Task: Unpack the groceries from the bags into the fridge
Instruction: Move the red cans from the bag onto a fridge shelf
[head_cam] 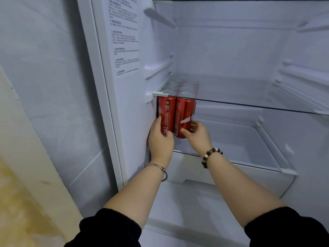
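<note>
A pale tiled wall [44, 86] fills the left side, with what looks like a yellow-stained cream panel [16, 193] slanting across its lower-left corner.

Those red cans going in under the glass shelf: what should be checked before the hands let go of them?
1. Grip: the left hand and the right hand each hold a front can of the cola cans. Ok.
2. Headroom: the can tops sit just below the glass shelf and show through it. Ok.
3. Cans upright: ok.
4. Bottoms fully resting on the lower shelf: the hands hide them. Cannot tell.
5. Room beside the cans: nothing stands to their right on that shelf. Ok.
</note>
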